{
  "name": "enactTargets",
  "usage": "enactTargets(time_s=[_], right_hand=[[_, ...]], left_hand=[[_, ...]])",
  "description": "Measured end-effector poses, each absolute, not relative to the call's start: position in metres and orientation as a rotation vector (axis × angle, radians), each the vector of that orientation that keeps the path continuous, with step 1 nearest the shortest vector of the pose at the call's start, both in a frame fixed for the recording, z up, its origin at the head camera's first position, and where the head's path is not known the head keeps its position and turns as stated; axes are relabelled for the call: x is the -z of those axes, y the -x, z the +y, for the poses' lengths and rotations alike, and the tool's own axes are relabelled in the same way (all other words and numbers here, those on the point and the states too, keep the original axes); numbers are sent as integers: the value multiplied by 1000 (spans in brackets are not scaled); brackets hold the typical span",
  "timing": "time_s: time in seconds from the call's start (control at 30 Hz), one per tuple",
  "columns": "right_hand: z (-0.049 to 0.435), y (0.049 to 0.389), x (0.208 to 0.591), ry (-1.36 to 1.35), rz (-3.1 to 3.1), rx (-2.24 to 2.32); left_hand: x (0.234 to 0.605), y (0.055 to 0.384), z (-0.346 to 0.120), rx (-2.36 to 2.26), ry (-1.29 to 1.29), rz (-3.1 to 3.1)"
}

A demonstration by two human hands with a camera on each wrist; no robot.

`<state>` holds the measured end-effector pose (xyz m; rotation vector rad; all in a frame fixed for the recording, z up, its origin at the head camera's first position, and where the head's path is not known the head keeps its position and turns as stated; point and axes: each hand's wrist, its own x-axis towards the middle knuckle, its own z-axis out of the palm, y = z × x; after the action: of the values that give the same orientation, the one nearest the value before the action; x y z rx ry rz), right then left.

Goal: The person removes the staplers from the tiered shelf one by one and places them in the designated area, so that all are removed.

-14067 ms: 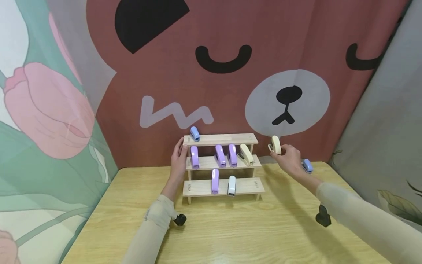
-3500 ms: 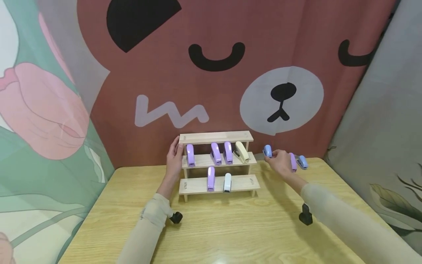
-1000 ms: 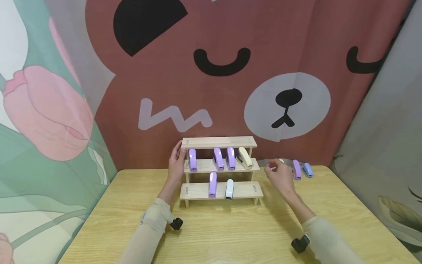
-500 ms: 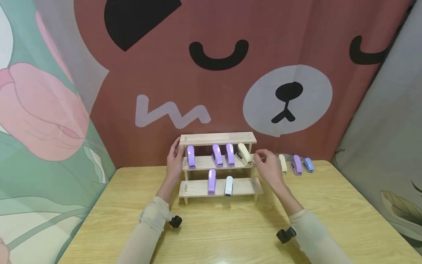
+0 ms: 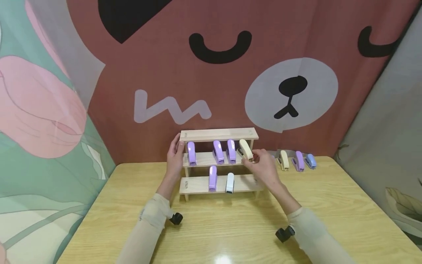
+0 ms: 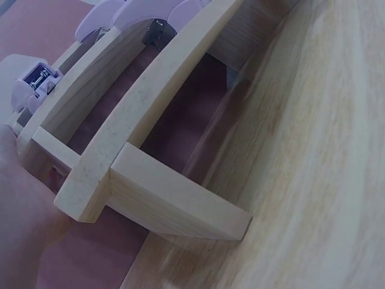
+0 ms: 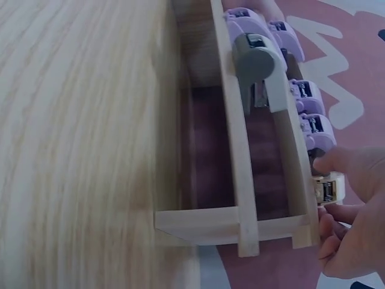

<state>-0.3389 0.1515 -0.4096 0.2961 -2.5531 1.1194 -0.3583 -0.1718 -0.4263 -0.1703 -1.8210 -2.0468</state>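
Head view: a reddish-brown fabric backdrop printed with a sleepy bear face (image 5: 148, 73) is hanging behind a light, wood-grained tabletop (image 5: 217, 227); a three-tier rack of pale, bare wood (image 5: 217, 135) is standing on that tabletop; two beige sleeves (image 5: 140, 238) are reaching in from the near side, a small black device (image 5: 176, 219) sitting at each cuff.

The left hand (image 5: 174, 159) is gripping the rack's left end, thumb in front and fingers going round behind; the right hand (image 5: 266, 168) is narrowing to a pinch, its thumb and fingers holding a cream-coloured, curved plastic stapler (image 5: 246, 148); that stapler is resting at the right end of the middle shelf.

Three glossy purple plastic staplers (image 5: 218, 151) are sharing this shelf, one near the left end and two close beside the cream one; another purple stapler (image 5: 213, 178) is standing on the bottom shelf, with a smaller white stapler (image 5: 230, 182) to its right; on the tabletop right of the rack, a second cream stapler (image 5: 284, 160), a fifth purple stapler (image 5: 299, 160) and a small blue stapler (image 5: 310, 161) are forming a row.
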Motion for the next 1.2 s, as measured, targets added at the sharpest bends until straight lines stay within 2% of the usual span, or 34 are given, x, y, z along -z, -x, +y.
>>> enactTargets(time_s=[0.33, 0.7, 1.2], right_hand=[[146, 339, 420, -304, -2469, -1151], [149, 339, 423, -303, -2395, -1150], [154, 325, 416, -222, -2329, -1209]], left_hand=[[429, 356, -175, 2048, 148, -1833], [453, 383, -180, 2058, 183, -1784], [453, 380, -181, 2057, 206, -1778]])
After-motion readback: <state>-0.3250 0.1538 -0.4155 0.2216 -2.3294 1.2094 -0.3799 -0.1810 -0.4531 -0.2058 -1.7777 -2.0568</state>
